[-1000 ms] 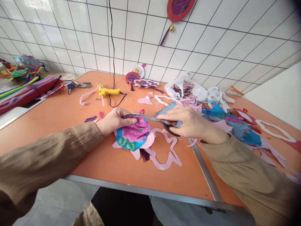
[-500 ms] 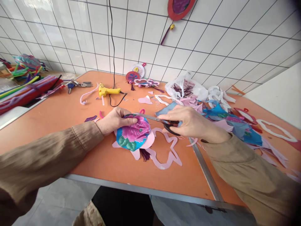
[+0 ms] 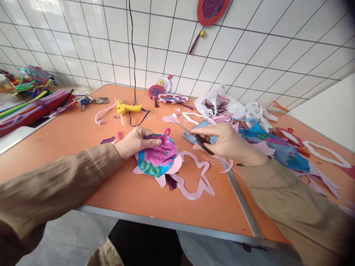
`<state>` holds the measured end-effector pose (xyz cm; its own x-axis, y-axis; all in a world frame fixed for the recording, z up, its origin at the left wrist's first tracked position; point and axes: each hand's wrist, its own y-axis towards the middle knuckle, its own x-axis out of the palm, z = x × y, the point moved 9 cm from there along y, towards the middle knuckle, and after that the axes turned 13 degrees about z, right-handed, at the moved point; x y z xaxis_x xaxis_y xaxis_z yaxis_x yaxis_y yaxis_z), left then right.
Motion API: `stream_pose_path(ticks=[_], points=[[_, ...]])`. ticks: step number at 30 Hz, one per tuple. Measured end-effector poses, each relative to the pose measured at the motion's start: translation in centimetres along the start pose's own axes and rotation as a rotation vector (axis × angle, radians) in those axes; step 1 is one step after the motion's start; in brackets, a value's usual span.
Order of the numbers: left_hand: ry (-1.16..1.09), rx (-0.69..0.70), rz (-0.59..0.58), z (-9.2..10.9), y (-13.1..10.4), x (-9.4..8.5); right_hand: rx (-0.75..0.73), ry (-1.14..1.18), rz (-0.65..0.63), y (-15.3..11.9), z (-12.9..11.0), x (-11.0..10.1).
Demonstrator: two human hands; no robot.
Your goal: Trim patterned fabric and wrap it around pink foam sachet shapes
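Observation:
My left hand (image 3: pixel 138 143) pinches the upper left edge of a round blue cloth piece with a pink flower (image 3: pixel 159 157). Pale pink paper shapes (image 3: pixel 160 181) stick out beneath it, with a dark purple tassel (image 3: pixel 171 181) at the lower right and a pink loop (image 3: pixel 166 132) on top. In my right hand (image 3: pixel 226 142) are black-handled scissors (image 3: pixel 203 143), their blades off the cloth and pointing up and left. A pale pink star-edged paper outline (image 3: pixel 191 194) lies just right of the round piece.
A yellow glue gun (image 3: pixel 129 108) with a black cord lies at the back left, near keys (image 3: pixel 84 102). Bundled pipe cleaners (image 3: pixel 30 111) are at far left. Cloth scraps (image 3: pixel 288 153) and a white plastic bag (image 3: pixel 234 107) lie to the right. A metal strip (image 3: pixel 241 197) crosses the orange table (image 3: pixel 124 192).
The scissors have moved away from the top edge of the round piece, and their blades have swung upward. My left hand has stayed nearly in place.

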<state>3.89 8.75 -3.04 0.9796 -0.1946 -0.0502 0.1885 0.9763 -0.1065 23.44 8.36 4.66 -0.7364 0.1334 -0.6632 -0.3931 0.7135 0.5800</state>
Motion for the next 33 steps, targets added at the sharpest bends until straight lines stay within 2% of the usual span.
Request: stream_pose_path(ticks=[4,7,11,16,22,25,30,33], points=[[-0.072,-0.018,0.042,0.0,0.1,-0.2,0.243,-0.071,0.059,0.2,2.7,-0.7],[-0.147,-0.023,0.069,0.0,0.3,-0.5,0.351,-0.285,-0.010,-0.2,4.4,-0.4],[-0.237,-0.001,0.104,-0.1,0.8,-1.0,0.340,-0.545,-0.096,-0.6,5.3,-0.2],[-0.275,0.011,0.102,-0.2,1.1,-1.3,0.333,-0.684,-0.104,-0.5,5.6,-0.5],[-0.243,0.002,0.145,-0.4,1.1,-1.7,0.327,-0.707,-0.142,-0.7,6.0,-0.3],[-0.213,0.020,0.162,-0.2,1.0,-1.9,0.308,-0.730,-0.144,-0.7,5.5,-0.1],[-0.229,0.021,0.175,0.0,0.8,-1.8,0.321,-0.748,-0.267,-1.4,4.6,1.4],[-0.252,0.032,0.172,0.2,0.7,-1.7,0.373,-0.681,-0.275,-1.6,4.7,1.9]])
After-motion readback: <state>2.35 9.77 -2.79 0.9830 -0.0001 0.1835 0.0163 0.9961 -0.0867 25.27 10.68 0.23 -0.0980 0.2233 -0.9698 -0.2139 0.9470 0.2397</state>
